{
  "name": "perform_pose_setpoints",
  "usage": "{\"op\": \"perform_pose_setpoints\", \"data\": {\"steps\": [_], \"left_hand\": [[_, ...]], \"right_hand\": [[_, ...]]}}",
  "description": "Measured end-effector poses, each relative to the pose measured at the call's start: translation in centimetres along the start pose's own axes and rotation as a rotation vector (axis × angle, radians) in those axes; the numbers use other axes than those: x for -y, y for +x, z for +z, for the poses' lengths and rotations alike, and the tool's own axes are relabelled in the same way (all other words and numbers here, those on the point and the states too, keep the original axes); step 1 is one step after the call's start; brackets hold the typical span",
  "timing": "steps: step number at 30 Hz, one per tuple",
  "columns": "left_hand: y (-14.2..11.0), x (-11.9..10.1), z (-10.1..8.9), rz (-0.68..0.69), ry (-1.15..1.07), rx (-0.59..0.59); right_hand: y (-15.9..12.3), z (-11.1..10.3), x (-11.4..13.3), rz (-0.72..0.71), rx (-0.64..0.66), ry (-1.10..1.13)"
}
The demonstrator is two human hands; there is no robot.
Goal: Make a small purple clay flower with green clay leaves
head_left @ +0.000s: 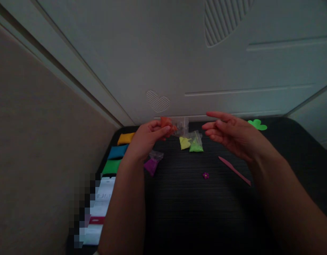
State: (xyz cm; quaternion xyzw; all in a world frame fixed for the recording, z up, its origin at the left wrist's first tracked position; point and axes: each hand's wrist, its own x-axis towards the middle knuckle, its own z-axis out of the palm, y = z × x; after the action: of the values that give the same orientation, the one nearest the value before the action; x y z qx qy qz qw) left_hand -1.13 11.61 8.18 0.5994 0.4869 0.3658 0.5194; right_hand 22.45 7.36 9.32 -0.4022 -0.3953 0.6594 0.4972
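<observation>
My left hand (154, 136) grips a clear zip bag (182, 125) with orange clay (165, 122) in its lower end, the bag's open-looking top pointing right. Held in the air to the right, my right hand (227, 132) has its fingers apart and touches nothing. Between and below the hands lie a bag of yellow clay (184, 143) and a bag of light green clay (196, 146). A bag of purple clay (152, 165) rests beside my left wrist. Nearer to me are a small purple clay flower (206, 175) and a pink plastic knife (234, 171).
Along the left edge of the black table (179, 212) lie yellow-orange (126, 138), blue (117, 152) and green (111, 166) packets, with a lit screen (106, 191) below them. A bright green cloud-like shape (257, 124) is at the back right. A white panel (179, 63) stands behind.
</observation>
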Motion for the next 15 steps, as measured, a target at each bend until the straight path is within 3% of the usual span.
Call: {"op": "perform_pose_setpoints", "data": {"steps": [5, 10, 15], "left_hand": [[0.37, 0.58, -0.1, 0.016, 0.068, 0.018], [0.39, 0.7, -0.06, 0.04, 0.061, 0.041], [-0.11, 0.05, 0.67, 0.042, -0.022, 0.082]], "right_hand": [[0.18, 0.21, -0.34, -0.152, 0.034, -0.069], [0.25, -0.07, -0.55, -0.214, -0.046, -0.169], [0.15, 0.46, -0.91, -0.267, -0.057, -0.638]]}}
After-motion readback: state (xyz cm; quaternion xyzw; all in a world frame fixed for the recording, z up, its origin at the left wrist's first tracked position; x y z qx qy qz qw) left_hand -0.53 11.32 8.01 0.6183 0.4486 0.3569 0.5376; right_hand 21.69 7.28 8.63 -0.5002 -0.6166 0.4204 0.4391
